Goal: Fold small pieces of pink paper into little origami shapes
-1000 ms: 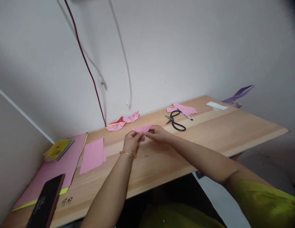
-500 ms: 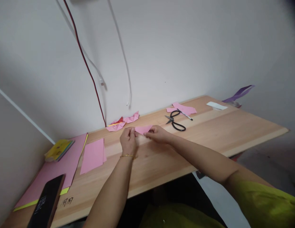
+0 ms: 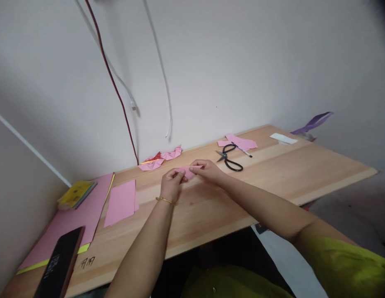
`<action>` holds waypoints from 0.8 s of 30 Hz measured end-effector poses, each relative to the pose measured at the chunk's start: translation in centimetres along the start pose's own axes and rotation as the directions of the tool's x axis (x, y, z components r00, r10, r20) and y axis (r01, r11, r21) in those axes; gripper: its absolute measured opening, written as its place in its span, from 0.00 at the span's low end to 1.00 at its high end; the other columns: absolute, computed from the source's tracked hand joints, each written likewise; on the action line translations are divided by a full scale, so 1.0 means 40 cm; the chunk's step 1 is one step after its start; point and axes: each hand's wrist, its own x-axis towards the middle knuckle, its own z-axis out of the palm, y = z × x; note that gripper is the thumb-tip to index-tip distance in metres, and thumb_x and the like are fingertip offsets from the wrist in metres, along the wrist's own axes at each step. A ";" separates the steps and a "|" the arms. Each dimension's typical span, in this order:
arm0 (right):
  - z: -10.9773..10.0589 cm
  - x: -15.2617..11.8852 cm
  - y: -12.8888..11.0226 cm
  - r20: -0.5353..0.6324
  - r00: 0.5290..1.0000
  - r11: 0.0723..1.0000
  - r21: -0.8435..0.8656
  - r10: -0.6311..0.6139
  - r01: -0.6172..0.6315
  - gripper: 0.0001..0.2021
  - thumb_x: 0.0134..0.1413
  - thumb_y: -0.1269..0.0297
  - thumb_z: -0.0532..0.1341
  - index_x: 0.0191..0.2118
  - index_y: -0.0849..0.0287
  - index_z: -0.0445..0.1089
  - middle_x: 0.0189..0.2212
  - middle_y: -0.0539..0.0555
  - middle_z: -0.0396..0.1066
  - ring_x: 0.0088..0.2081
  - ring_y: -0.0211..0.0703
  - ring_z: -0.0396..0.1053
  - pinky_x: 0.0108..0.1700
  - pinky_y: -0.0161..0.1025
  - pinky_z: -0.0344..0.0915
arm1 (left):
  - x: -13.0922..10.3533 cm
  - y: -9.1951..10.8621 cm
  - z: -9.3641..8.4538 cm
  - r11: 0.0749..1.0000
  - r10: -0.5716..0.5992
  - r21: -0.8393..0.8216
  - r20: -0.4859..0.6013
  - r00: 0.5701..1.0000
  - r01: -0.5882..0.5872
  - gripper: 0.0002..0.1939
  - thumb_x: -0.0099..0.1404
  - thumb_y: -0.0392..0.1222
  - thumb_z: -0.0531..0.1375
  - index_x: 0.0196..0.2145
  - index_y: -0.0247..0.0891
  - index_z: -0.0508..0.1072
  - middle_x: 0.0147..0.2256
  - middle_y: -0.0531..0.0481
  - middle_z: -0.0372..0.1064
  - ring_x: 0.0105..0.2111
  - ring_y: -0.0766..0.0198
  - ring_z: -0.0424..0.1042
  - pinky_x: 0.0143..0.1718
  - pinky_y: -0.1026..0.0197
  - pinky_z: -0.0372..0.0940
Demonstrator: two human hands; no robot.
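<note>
While both hands meet over the middle of the wooden table (image 3: pixel 288 174), a small piece of folded pink paper (image 3: pixel 187 171) sits between their fingertips; whether it touches the wood cannot be told. The left hand (image 3: pixel 170 185), with a gold bracelet (image 3: pixel 163 200) at its wrist, pinches the paper's near left part under the thumb, and the right hand (image 3: pixel 210 170) grips its right end between thumb and fingers. Just beyond, near the wall, lie creased pink pieces (image 3: pixel 151 165) with a bit of red among them. To the right, scissors (image 3: pixel 223 156) rest with blades parted, beside a pen (image 3: pixel 242 150) lying across flat pink scraps (image 3: pixel 248 144). To the left are pink rectangles (image 3: pixel 120 205), then a large pink sheet (image 3: pixel 90 213) bearing a yellow packet (image 3: pixel 75 194), with a dark phone (image 3: pixel 60 265) overlapping its near edge. A white strip (image 3: pixel 283 138) lies toward the table's far right.
</note>
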 end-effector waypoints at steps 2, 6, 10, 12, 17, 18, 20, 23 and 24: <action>-0.006 0.003 -0.001 -0.026 1.000 0.998 -0.059 -0.002 0.001 0.14 0.48 0.56 0.59 0.31 0.63 0.71 0.28 0.52 0.70 0.31 0.37 0.64 0.33 0.32 0.58 | -0.002 0.003 -0.001 0.997 0.028 0.071 0.004 1.000 -0.028 0.12 0.50 0.47 0.63 0.27 0.35 0.72 0.20 0.52 0.67 0.22 0.69 0.66 0.29 0.65 0.63; -0.011 0.008 -0.002 0.000 0.999 0.991 -0.128 -0.044 0.044 0.14 0.52 0.57 0.55 0.32 0.62 0.72 0.26 0.50 0.68 0.29 0.36 0.63 0.33 0.32 0.58 | -0.007 0.014 -0.002 0.969 0.128 0.221 -0.054 0.990 -0.113 0.11 0.52 0.47 0.62 0.27 0.35 0.73 0.20 0.52 0.67 0.23 0.68 0.66 0.29 0.66 0.61; -0.015 0.012 0.000 0.028 0.997 0.983 -0.169 -0.070 0.074 0.14 0.53 0.58 0.54 0.32 0.62 0.73 0.23 0.50 0.67 0.29 0.37 0.63 0.32 0.33 0.58 | -0.006 0.021 -0.008 0.948 0.159 0.292 -0.089 0.983 -0.127 0.12 0.52 0.48 0.61 0.25 0.36 0.73 0.19 0.52 0.68 0.22 0.68 0.65 0.28 0.66 0.60; -0.021 0.014 0.004 -0.015 0.999 0.983 -0.177 -0.042 0.039 0.14 0.52 0.57 0.55 0.31 0.62 0.73 0.23 0.50 0.68 0.28 0.37 0.63 0.32 0.33 0.58 | -0.002 0.021 -0.014 0.946 0.150 0.305 -0.109 0.983 -0.110 0.12 0.52 0.49 0.61 0.24 0.35 0.72 0.19 0.52 0.68 0.21 0.68 0.65 0.27 0.66 0.60; -0.041 0.017 0.009 -0.185 0.982 0.993 -0.117 -0.036 0.015 0.14 0.51 0.55 0.56 0.32 0.62 0.72 0.30 0.52 0.71 0.33 0.39 0.66 0.37 0.35 0.61 | 0.010 0.010 -0.028 0.953 0.116 0.294 -0.118 0.986 -0.077 0.13 0.52 0.50 0.61 0.23 0.35 0.71 0.19 0.52 0.68 0.22 0.68 0.66 0.27 0.66 0.60; -0.042 0.017 0.007 -0.186 0.981 0.993 -0.114 -0.053 0.032 0.14 0.51 0.55 0.56 0.34 0.61 0.72 0.32 0.53 0.72 0.35 0.40 0.67 0.39 0.35 0.61 | 0.010 0.008 -0.029 0.950 0.122 0.300 -0.108 0.987 -0.085 0.13 0.53 0.49 0.61 0.23 0.35 0.71 0.19 0.52 0.68 0.22 0.68 0.66 0.27 0.66 0.60; -0.037 0.014 0.002 -0.150 0.985 0.990 -0.122 -0.088 0.070 0.14 0.51 0.57 0.56 0.38 0.61 0.71 0.37 0.55 0.72 0.38 0.40 0.67 0.41 0.36 0.62 | 0.009 0.007 -0.026 0.943 0.144 0.314 -0.076 0.987 -0.113 0.12 0.53 0.49 0.60 0.25 0.35 0.71 0.20 0.52 0.68 0.22 0.68 0.66 0.28 0.66 0.60; -0.018 0.009 -0.004 -0.039 0.989 0.978 -0.155 -0.145 0.137 0.13 0.50 0.59 0.57 0.39 0.61 0.71 0.38 0.55 0.72 0.39 0.41 0.68 0.42 0.37 0.62 | 0.000 0.012 -0.016 0.938 0.154 0.314 0.006 0.988 -0.148 0.11 0.54 0.48 0.60 0.26 0.36 0.72 0.21 0.52 0.68 0.23 0.68 0.66 0.29 0.66 0.60; -0.011 0.007 -0.004 -0.001 0.985 0.971 -0.168 -0.171 0.168 0.12 0.50 0.60 0.57 0.38 0.61 0.71 0.37 0.55 0.72 0.39 0.41 0.68 0.42 0.37 0.62 | -0.004 0.015 -0.011 0.938 0.149 0.312 0.037 0.988 -0.153 0.11 0.54 0.48 0.60 0.26 0.36 0.72 0.21 0.52 0.68 0.23 0.68 0.66 0.28 0.66 0.60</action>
